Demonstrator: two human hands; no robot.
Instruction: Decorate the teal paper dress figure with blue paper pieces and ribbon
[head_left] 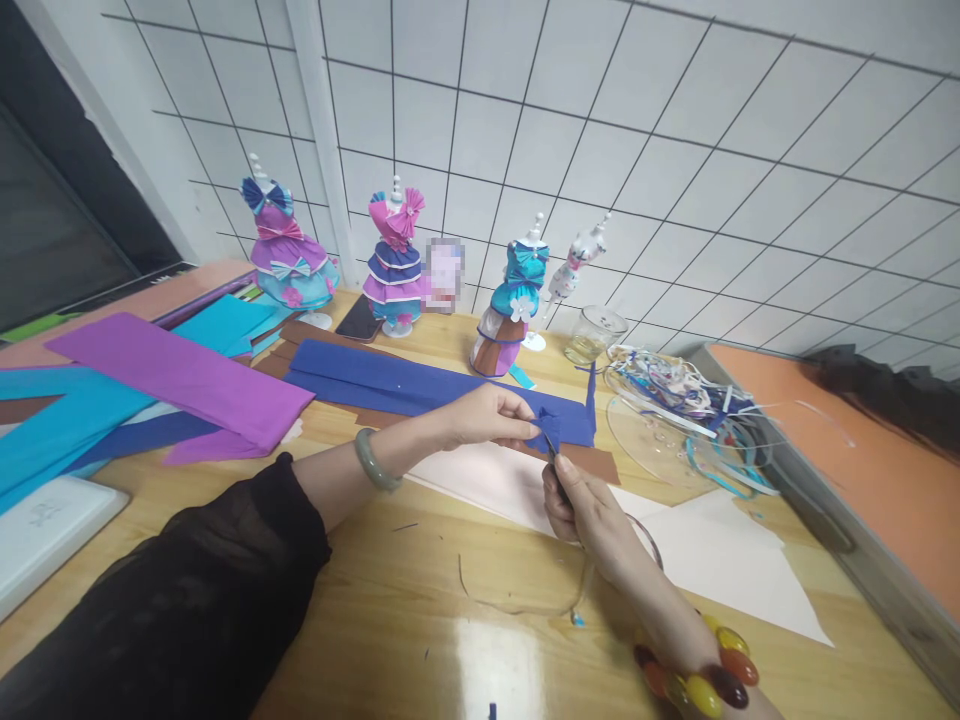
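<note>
Between finger and thumb, my left hand (491, 415) pinches a small blue piece (551, 422) of fabric or paper. My right hand (589, 505) is closed around a dark cutting tool (553, 458), apparently scissors, whose tip meets the small piece. Behind both hands lies a long folded blue strip (420, 388) on brown sheets (592, 465). A pale pink sheet (487, 485) is spread beneath and to the right of my hands.
Small dressed mannequins (395, 270) stand along the tiled wall. Purple sheets (180, 375) and turquoise sheets (82, 425) overlap at left, beside a white box (60, 530). A glass (592, 335) and tangled ribbons (675, 390) are at right, near an orange surface (847, 440).
</note>
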